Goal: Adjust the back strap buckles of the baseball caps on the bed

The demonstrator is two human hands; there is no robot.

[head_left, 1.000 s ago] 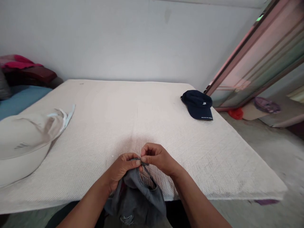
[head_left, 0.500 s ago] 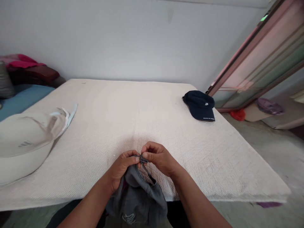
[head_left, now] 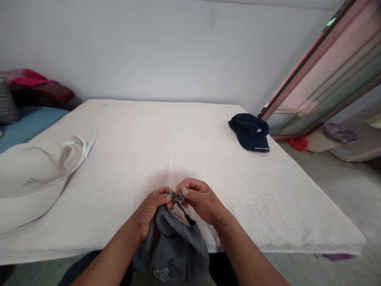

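Note:
A grey cap (head_left: 174,246) hangs over the near edge of the white mattress (head_left: 184,151), its crown toward me. My left hand (head_left: 150,210) is closed on the back of the cap beside its strap. My right hand (head_left: 201,200) pinches the grey adjusting strap (head_left: 177,197) between thumb and fingers. The two hands meet at the strap, fingertips almost touching.
A navy cap (head_left: 250,132) lies at the mattress's far right corner. A beige cap (head_left: 32,178) with pale straps rests at the left edge. Red and dark bedding (head_left: 35,89) is piled far left. A glass sliding door (head_left: 333,83) and bare floor are on the right.
My hands stay at the strap; the fingers have shifted slightly and a short fold of strap now shows between them. The cap has barely moved.

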